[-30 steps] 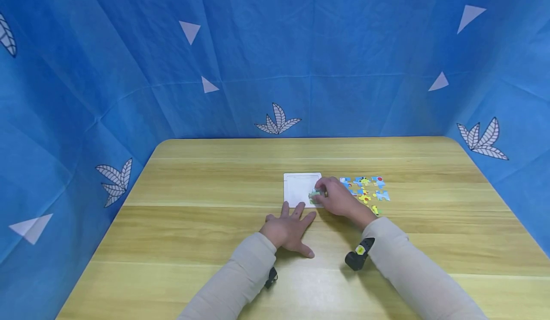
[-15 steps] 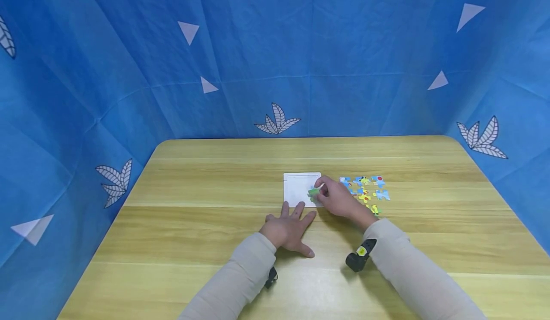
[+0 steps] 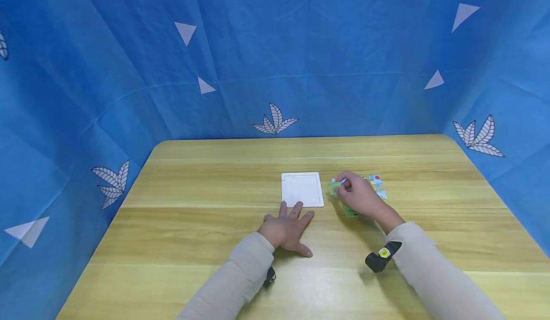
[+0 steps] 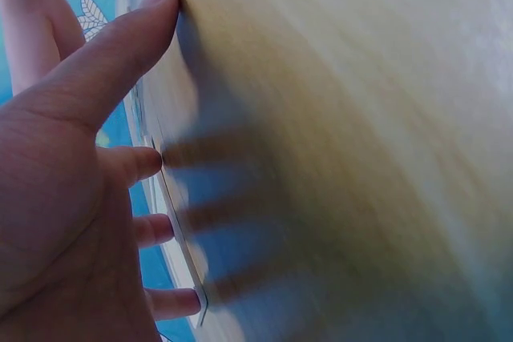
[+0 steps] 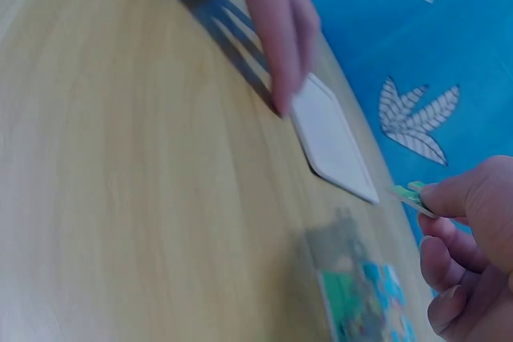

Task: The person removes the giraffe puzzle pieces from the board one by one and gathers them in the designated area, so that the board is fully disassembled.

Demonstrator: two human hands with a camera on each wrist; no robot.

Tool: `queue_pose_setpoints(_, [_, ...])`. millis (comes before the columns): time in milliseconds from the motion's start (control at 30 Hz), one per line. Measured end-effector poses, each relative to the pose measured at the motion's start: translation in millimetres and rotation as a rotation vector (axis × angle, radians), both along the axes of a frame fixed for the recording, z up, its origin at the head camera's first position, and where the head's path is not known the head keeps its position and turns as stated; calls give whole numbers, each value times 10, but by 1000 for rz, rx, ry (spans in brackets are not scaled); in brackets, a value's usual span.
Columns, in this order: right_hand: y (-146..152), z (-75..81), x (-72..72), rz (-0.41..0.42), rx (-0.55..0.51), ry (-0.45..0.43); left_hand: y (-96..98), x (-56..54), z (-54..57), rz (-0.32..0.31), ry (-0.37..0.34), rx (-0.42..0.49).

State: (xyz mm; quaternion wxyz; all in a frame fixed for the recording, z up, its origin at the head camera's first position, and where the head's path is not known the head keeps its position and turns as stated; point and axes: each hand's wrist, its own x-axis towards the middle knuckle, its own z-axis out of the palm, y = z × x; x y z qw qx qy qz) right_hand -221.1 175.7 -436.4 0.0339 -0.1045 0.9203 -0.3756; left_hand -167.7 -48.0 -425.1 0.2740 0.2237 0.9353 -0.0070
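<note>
A white square puzzle tray [image 3: 301,189] with a shallow rim lies on the wooden table. My left hand [image 3: 287,230] rests with fingers spread, its fingertips right at the tray's near edge; in the left wrist view those fingers [image 4: 152,230] reach straight to the rim. To the right of the tray my right hand [image 3: 360,195] pinches a green jigsaw piece [image 5: 414,196] between thumb and finger, held above the table. Beneath and behind this hand lie several loose jigsaw pieces [image 3: 376,181] in blue, yellow and green, partly hidden by it.
The pale wooden table [image 3: 206,239] has rounded far corners. A blue curtain [image 3: 240,48] with white leaves and triangles hangs behind it and at both sides. Dark wrist cameras [image 3: 378,261] are strapped over the light sleeves.
My right hand has lifted the green jigsaw piece off the tray and carried it right, over the loose pieces. The left hand stays in place at the tray's edge.
</note>
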Motion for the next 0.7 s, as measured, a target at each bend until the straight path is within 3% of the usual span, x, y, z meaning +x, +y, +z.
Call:
queue_pose_setpoints(467, [631, 133, 191, -121, 37, -33, 4, -4, -17, 1, -4, 13])
queue_pose_setpoints(700, [861, 86, 297, -169, 62, -36, 3, 0, -6, 4, -5, 12])
